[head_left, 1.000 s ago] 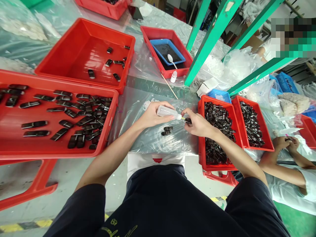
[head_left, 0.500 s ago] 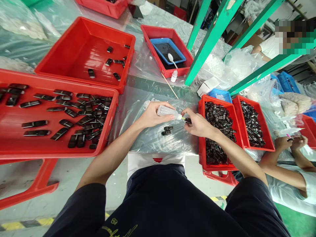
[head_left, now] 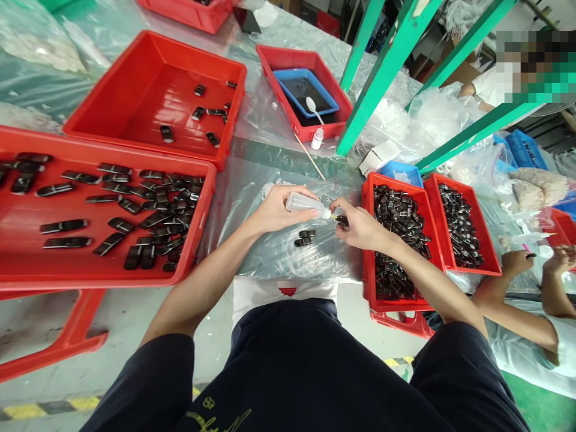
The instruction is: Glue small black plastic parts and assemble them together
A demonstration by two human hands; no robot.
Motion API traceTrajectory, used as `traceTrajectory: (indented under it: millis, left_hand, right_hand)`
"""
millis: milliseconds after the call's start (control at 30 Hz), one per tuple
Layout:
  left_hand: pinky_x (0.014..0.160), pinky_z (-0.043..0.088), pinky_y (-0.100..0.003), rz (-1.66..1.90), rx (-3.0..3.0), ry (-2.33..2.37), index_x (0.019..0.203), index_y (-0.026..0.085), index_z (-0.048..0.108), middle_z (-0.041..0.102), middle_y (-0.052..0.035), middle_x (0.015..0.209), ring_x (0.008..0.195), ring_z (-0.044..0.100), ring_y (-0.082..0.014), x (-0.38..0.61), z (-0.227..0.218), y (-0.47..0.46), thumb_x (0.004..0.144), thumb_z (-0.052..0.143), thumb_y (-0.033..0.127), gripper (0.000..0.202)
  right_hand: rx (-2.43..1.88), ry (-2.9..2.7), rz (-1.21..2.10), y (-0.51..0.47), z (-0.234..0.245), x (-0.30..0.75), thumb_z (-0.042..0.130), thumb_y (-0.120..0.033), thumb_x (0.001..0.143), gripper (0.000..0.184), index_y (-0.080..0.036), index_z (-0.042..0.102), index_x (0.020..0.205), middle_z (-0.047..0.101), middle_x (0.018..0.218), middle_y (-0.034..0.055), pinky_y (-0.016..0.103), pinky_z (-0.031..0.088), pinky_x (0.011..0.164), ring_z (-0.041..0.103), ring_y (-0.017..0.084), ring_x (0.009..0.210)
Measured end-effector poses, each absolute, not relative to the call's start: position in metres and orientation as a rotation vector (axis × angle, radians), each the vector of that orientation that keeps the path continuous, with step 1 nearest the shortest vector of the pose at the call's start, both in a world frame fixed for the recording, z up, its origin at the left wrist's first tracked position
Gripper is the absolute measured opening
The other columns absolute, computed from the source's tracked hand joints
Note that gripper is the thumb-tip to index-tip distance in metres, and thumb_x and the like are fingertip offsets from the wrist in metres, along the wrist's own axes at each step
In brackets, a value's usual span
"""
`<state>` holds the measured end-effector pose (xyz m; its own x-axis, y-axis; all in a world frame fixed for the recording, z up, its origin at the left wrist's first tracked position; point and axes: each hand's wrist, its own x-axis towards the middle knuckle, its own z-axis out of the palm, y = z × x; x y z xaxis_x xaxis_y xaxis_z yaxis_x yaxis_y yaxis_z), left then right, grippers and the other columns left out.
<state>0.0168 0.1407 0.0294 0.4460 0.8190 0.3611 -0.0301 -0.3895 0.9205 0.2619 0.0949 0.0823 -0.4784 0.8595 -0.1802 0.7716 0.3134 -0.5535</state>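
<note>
My left hand is closed round a small clear squeeze bottle lying on its side, its yellow tip pointing right. My right hand pinches a small black part right at that tip. Two more black parts lie on the plastic sheet just below the bottle. Both hands hover over the sheet-covered table between the red bins.
A red bin heaped with black parts sits by my right hand, a second one beyond it. Left are a wide red tray with spread parts and a deeper bin. Green frame legs rise behind. A co-worker's hands work at right.
My hands and the bottle have stayed in place. The co-worker's hands at the right have moved apart and further right.
</note>
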Motion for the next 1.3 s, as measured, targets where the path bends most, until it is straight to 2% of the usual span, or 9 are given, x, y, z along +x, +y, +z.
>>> traceTrajectory:
  millis: [200,567,700,1300]
  left_hand:
    - [0.062,0.053,-0.026,1.107,1.723,0.697,0.091,0.016,0.081,0.081,-0.0083,0.084,0.069,0.071,-0.0174,0.018,0.031,0.139,0.078,0.085,0.056,0.043]
    - [0.059,0.048,-0.024,1.274,1.850,0.692,0.093,0.017,0.081,0.080,-0.0049,0.080,0.063,0.067,-0.0134,0.019,0.028,0.133,0.077,0.084,0.039,0.028]
    - [0.061,0.050,-0.024,1.347,1.930,0.664,0.094,0.017,0.080,0.081,-0.0040,0.082,0.065,0.069,-0.0129,0.020,0.029,0.129,0.076,0.084,0.033,0.024]
    - [0.063,0.052,-0.024,1.267,1.907,0.684,0.095,0.018,0.081,0.083,-0.0042,0.084,0.067,0.071,-0.0141,0.018,0.033,0.129,0.079,0.083,0.036,0.024]
  right_hand:
    - [-1.509,-2.417,0.897,0.095,0.082,0.262,0.055,-0.019,0.079,0.040,-0.024,0.048,0.118,0.045,0.058,-0.0121,0.029,0.033,0.058,0.044,0.015,0.049]
    - [-1.519,-2.292,0.950,0.093,0.080,0.259,0.056,-0.020,0.083,0.035,-0.026,0.045,0.115,0.049,0.061,-0.0110,0.029,0.034,0.057,0.044,0.015,0.049]
    - [-1.537,-2.291,0.947,0.093,0.080,0.259,0.056,-0.020,0.083,0.035,-0.026,0.045,0.116,0.049,0.061,-0.0110,0.029,0.034,0.058,0.044,0.015,0.049]
    - [-1.525,-2.322,0.957,0.095,0.080,0.258,0.055,-0.020,0.082,0.036,-0.025,0.045,0.116,0.052,0.063,-0.0103,0.028,0.034,0.057,0.046,0.015,0.050]
